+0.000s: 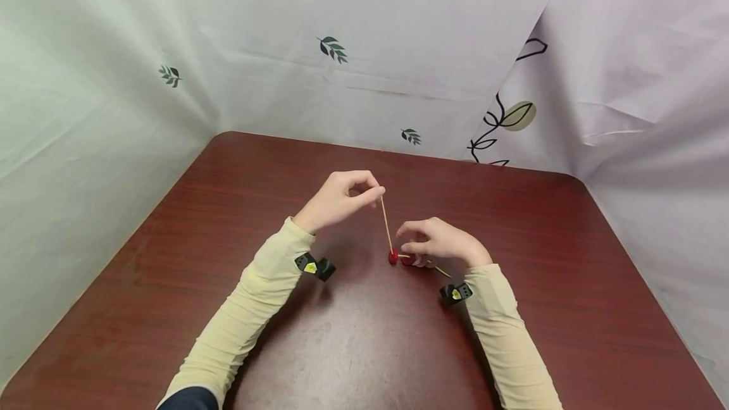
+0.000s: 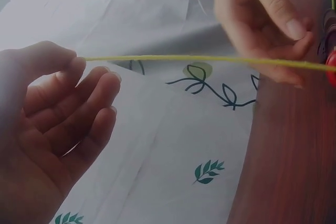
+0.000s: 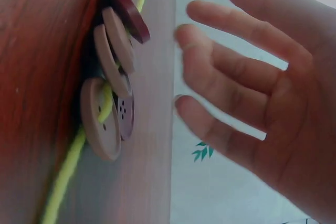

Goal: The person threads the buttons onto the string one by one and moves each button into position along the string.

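My left hand [image 1: 343,199] pinches one end of a thin yellow cord [image 2: 178,57] between thumb and forefinger. The cord runs taut from there down to a red button [image 1: 393,256] just over the table. In the right wrist view, a dark red button [image 3: 128,14], several pinkish buttons [image 3: 100,121] and a purple button [image 3: 126,115] sit threaded farther along the cord. Close above this row hovers my right hand [image 1: 443,240]. Its fingers are loosely bent and apart from the buttons, holding nothing in the right wrist view.
A dark reddish-brown table [image 1: 330,347] lies under both hands. White cloth with leaf prints [image 1: 333,49] hangs behind it and at both sides. Each sleeve carries a small black wrist device [image 1: 315,266].
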### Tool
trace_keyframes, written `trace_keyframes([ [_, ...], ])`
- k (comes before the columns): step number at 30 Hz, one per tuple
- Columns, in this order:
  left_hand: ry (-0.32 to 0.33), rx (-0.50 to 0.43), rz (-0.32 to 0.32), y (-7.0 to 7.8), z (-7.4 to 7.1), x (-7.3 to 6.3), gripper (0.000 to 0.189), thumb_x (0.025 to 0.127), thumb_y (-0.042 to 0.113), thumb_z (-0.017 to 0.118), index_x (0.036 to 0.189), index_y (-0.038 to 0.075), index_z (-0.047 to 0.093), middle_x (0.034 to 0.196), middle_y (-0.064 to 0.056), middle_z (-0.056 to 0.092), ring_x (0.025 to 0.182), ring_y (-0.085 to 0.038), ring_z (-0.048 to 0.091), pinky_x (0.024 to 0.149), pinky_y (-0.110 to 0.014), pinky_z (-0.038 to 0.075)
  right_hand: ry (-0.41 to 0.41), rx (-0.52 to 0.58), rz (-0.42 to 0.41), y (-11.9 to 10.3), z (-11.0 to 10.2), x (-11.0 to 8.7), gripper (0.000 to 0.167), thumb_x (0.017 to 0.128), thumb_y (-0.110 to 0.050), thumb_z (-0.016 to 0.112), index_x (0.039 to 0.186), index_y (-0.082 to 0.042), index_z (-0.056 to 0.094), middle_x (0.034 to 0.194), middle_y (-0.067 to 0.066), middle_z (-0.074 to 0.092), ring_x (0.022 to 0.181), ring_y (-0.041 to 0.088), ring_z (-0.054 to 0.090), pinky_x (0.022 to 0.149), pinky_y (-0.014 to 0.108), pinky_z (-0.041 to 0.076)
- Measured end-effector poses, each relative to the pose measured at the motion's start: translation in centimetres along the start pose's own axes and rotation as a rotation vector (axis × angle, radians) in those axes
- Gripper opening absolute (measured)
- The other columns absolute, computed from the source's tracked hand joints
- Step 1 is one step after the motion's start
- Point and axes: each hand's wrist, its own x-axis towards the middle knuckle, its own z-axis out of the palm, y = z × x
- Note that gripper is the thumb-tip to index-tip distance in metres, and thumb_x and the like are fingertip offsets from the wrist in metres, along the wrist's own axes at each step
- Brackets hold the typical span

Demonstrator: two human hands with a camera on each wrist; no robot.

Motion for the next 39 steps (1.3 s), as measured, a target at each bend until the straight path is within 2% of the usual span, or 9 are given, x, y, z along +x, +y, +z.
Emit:
trace_keyframes([
  [2,-0.01,0.007,0.026,0.0,0.1,0.1,0.013,0.093,0.017,0.064,0.087,0.006,0.067,0.08,-0.012,0.068,0.07,-0.013,0.066,0.07,-0.028,0.054,0.054,0.01,-0.015,-0.3,-0.1,0.0,0.023,0.094,-0.017,0.061,0.115,-0.01,0.062,0.079,0.012,0.07,0.064,0.023,0.067,0.062,0.034,0.056],
  [5,-0.03,0.006,0.055,0.2,0.4,0.1,0.01,0.093,0.016,0.064,0.089,0.008,0.068,0.081,-0.013,0.068,0.071,-0.014,0.067,0.07,-0.028,0.055,0.198,0.035,-0.049,-1.2,-0.2,-0.2,0.022,0.095,-0.022,0.062,0.115,-0.014,0.064,0.097,0.01,0.07,0.082,0.021,0.068,0.076,0.035,0.055],
  [8,-0.054,0.009,0.062,0.3,0.6,-0.1,0.007,0.092,0.015,0.065,0.09,0.01,0.068,0.083,-0.013,0.069,0.072,-0.017,0.067,0.069,-0.03,0.055,0.335,0.108,-0.094,-2.6,-0.3,-0.5,0.025,0.097,-0.026,0.059,0.121,-0.019,0.062,0.117,0.003,0.066,0.106,0.018,0.063,0.094,0.038,0.049],
  [10,-0.066,0.015,0.061,0.4,0.9,-0.2,0.006,0.092,0.016,0.066,0.091,0.01,0.068,0.083,-0.011,0.07,0.072,-0.016,0.066,0.068,-0.031,0.055,0.367,0.212,-0.124,-3.5,-0.3,-0.7,0.029,0.098,-0.025,0.057,0.126,-0.018,0.058,0.124,0.004,0.063,0.115,0.018,0.06,0.101,0.044,0.046],
  [14,-0.067,0.04,0.091,0.4,1.4,-0.4,0.006,0.091,0.015,0.067,0.091,0.01,0.069,0.081,-0.007,0.07,0.069,-0.011,0.061,0.065,-0.03,0.052,0.38,0.359,-0.161,-4.9,-0.2,-1.1,0.033,0.1,-0.02,0.053,0.131,-0.01,0.053,0.124,0.014,0.063,0.112,0.019,0.063,0.102,0.046,0.046],
  [17,-0.056,0.061,0.119,0.6,1.8,-0.4,0.005,0.09,0.014,0.068,0.091,0.01,0.069,0.08,-0.005,0.07,0.069,-0.009,0.059,0.063,-0.027,0.049,0.393,0.408,-0.168,-5.2,-0.2,-1.1,0.03,0.1,-0.016,0.053,0.127,-0.003,0.054,0.113,0.026,0.065,0.101,0.02,0.067,0.096,0.037,0.051],
  [20,-0.055,0.072,0.124,0.6,2.1,-0.4,0.004,0.09,0.015,0.069,0.091,0.011,0.069,0.08,-0.006,0.07,0.07,-0.008,0.059,0.062,-0.024,0.047,0.408,0.419,-0.144,-5.1,-0.3,-1.2,0.026,0.098,-0.014,0.056,0.121,-0.002,0.058,0.098,0.028,0.067,0.089,0.018,0.068,0.088,0.028,0.052],
  [30,-0.036,0.057,0.095,0.3,3.0,-0.4,0.005,0.088,0.017,0.07,0.089,0.012,0.069,0.077,-0.001,0.068,0.067,-0.011,0.057,0.061,-0.024,0.048,0.411,0.337,-0.084,-4.7,-1.1,-2.0,0.012,0.092,-0.013,0.065,0.097,-0.003,0.067,0.08,0.018,0.065,0.072,0.022,0.064,0.069,0.03,0.056],
  [39,-0.136,0.076,0.003,-1.1,4.4,0.0,0.022,0.101,0.026,0.051,0.097,0.011,0.066,0.086,-0.011,0.068,0.08,-0.027,0.063,0.073,-0.028,0.051,0.357,0.25,-0.098,-4.1,-2.1,-3.3,0.005,0.092,-0.012,0.063,0.094,-0.009,0.066,0.081,0.012,0.066,0.078,0.03,0.066,0.077,0.025,0.052],
])
